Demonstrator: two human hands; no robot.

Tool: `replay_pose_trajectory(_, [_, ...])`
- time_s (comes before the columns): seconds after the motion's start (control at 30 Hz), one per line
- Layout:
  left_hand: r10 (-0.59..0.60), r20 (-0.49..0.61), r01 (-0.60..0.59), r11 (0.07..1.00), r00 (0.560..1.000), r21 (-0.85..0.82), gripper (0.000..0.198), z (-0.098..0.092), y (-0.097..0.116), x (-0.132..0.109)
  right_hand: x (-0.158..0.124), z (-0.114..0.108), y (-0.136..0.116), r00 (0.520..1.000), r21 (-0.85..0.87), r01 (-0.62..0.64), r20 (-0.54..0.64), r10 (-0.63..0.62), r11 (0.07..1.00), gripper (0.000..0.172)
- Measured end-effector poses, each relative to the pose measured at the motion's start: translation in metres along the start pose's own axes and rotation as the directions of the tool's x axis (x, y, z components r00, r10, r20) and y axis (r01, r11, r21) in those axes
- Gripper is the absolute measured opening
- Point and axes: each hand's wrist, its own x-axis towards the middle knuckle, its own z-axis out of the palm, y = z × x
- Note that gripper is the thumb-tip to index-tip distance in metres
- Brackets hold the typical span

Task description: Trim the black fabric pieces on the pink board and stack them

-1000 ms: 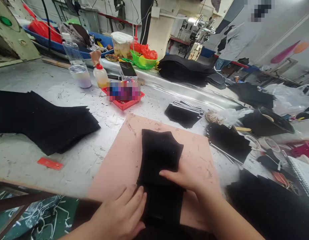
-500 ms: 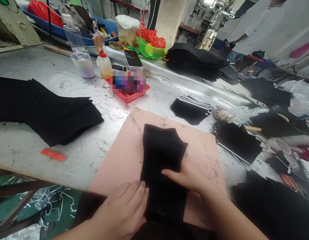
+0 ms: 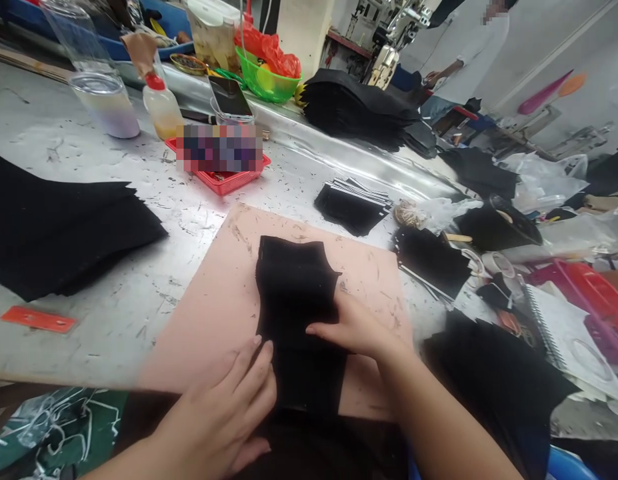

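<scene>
A black fabric piece (image 3: 299, 280) lies lengthwise on a pale pink board (image 3: 203, 300), its near end reaching the front edge. My left hand (image 3: 229, 393) is at the fabric's left edge, fingers stretched out and thumb apart. From the right side, my right hand (image 3: 361, 330) has its thumb laid across the top of the fabric. The other fingers of that hand are hidden under the fabric's right edge, so the cloth is between them and the thumb.
Black fabric stacks lie at left (image 3: 63, 233) and right (image 3: 493, 380). Smaller white-edged black pieces (image 3: 351, 208) sit behind the board. A red basket (image 3: 223, 181), glue bottle (image 3: 161, 107) and orange strip (image 3: 39, 319) are on the table. Another person (image 3: 481, 53) stands far right.
The view has shifted rightward, so the table's things appear further left. My left hand's fingers and thumb have spread a little. The right hand keeps its place on the fabric.
</scene>
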Motion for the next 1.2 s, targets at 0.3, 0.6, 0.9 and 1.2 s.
replay_pose_trajectory(0.3, [0.037,0.129,-0.032,0.999,0.991,-0.039,0.062,-0.013,0.007,0.031,0.000,0.004,-0.005,0.999,-0.077,0.034,-0.025,-0.036,0.996,0.043])
replay_pose_trajectory(0.6, [0.235,0.108,-0.231,0.972,0.966,-0.044,0.059,0.001,0.011,0.047,-0.010,-0.021,0.012,0.998,0.130,-0.050,-0.032,0.054,0.990,0.051])
replay_pose_trajectory(0.9, [0.244,0.047,-0.245,0.969,0.969,0.018,0.054,0.000,0.009,0.052,-0.008,-0.022,0.020,0.995,0.166,-0.086,-0.044,0.094,0.982,0.043])
replay_pose_trajectory(1.2, [0.273,0.112,-0.279,0.960,0.955,0.039,0.070,0.004,0.028,0.069,-0.007,-0.018,0.018,0.990,0.056,-0.081,-0.109,0.086,0.995,0.041])
